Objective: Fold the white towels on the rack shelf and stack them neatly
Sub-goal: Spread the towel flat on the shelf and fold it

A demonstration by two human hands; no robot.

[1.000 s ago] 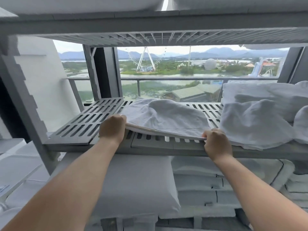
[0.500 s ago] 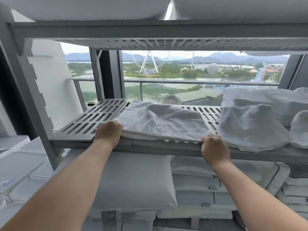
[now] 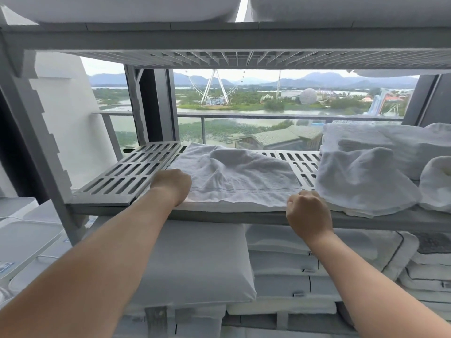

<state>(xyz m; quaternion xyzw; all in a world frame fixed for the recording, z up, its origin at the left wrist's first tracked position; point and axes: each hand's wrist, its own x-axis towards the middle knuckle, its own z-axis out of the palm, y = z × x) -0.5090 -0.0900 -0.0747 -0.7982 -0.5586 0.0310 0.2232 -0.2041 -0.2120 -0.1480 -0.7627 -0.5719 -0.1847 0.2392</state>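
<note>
**STATUS: FIRST TOWEL PART-FOLDED, STACK NOT BUILT**

Reference landmark: the grey slatted plastic rack shelf (image 3: 127,176).

1. Workpiece. One white terry towel (image 3: 234,176) lies at the shelf's centre. It appears doubled over, with its hemmed edge along the shelf's front rail. Its upper layer is rumpled and humps toward the shelf's rear.
2. Left hand (image 3: 172,185). The fingers are curled over the towel's near-left corner at the shelf front and hold it.
3. Right hand (image 3: 308,211). The fingers are closed into a tight pinch on the near-right corner, also at the shelf front.
4. Progress, as judged. This towel has probably taken one fold. Smoothing and further folds remain.
5. Outstanding work. At the shelf's right end lie a loose heap of crumpled white towels (image 3: 361,181) and a rolled white towel (image 3: 436,184). A flat pile of white linen (image 3: 380,140) sits behind the heap, toward the rear. Most of the task appears outstanding.
</note>
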